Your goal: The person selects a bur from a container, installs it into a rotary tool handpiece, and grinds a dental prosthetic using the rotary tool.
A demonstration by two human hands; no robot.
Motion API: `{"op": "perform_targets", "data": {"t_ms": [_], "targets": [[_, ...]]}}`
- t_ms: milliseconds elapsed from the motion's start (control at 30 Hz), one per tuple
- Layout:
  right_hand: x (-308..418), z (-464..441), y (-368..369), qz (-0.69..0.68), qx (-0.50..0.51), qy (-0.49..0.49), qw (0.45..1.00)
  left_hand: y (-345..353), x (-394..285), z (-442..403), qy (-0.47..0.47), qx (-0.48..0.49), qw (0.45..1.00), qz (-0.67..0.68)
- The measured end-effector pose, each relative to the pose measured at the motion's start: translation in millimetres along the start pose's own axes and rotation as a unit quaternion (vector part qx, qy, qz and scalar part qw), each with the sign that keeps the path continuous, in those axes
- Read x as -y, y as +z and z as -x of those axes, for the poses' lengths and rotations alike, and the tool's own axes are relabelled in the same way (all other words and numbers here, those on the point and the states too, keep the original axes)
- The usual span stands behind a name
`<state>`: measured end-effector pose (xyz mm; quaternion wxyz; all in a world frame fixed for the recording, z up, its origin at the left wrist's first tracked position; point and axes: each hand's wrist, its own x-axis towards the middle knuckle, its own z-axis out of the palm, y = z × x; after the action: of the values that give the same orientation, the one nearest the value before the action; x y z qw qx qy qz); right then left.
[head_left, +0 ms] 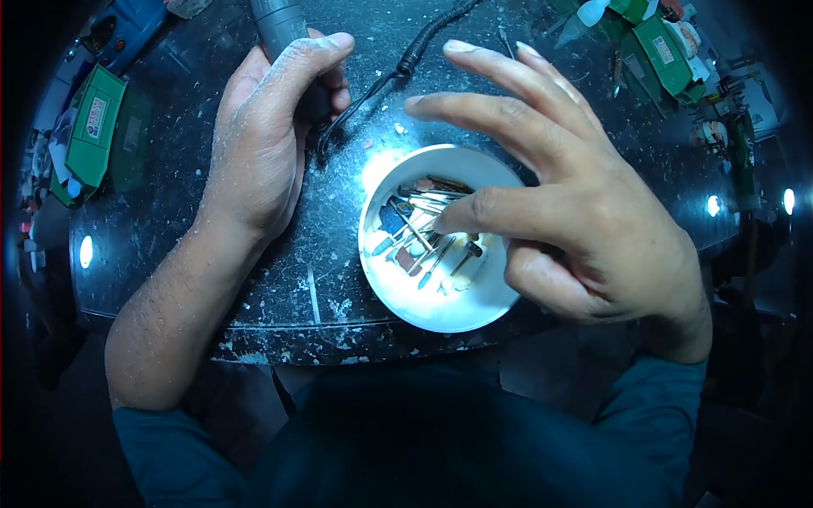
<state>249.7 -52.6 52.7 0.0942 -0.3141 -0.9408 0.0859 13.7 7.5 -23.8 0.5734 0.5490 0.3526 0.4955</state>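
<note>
A white round bowl (385, 296) stands near the table's front edge, with several thin metal bits (421, 237) lying in it, some with blue tips. My right hand (563, 186) is over the bowl's right side. Its index finger reaches down to the bits, and the other fingers are spread; nothing is seen held. Left of the bowl, my left hand (271, 127) is wrapped round a grey cylindrical handpiece (279, 21), thumb along its side. A black coiled cord (415, 55) runs from near that hand toward the top.
Green boxes (95, 127) stand at the far left, and another green box (665, 59) with small items is at the upper right. A blue object (127, 30) sits at the upper left. The dark table (279, 296) has white specks and dust.
</note>
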Motion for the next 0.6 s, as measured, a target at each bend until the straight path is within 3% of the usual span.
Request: {"op": "perform_targets", "data": {"t_ms": [133, 233, 300, 400, 533, 600], "targets": [[-17, 4, 29, -0.042, -0.070, -0.082, 0.993, 0, 0, 0, 0.009, 0.004, 1.000, -0.003], [-30, 1, 49, 0.050, -0.104, -0.132, 0.985, 4, -2, 0, 0.003, -0.008, 1.000, 0.021], [-25, -1, 40, 0.063, -0.060, -0.091, 0.992, 1, -1, 0, 0.001, -0.001, 1.000, 0.007], [-1, -5, 8, -0.028, 0.007, -0.006, 1.000, 0, -1, 0, 0.000, 0.007, 1.000, -0.007], [-22, 2, 32, 0.088, -0.044, -0.089, 0.991, 0, -1, 0, -0.001, 0.006, 1.000, 0.003], [-18, 0, 29, 0.080, -0.015, -0.055, 0.995, -1, 0, 0, 0.000, 0.009, 1.000, -0.002]]}}
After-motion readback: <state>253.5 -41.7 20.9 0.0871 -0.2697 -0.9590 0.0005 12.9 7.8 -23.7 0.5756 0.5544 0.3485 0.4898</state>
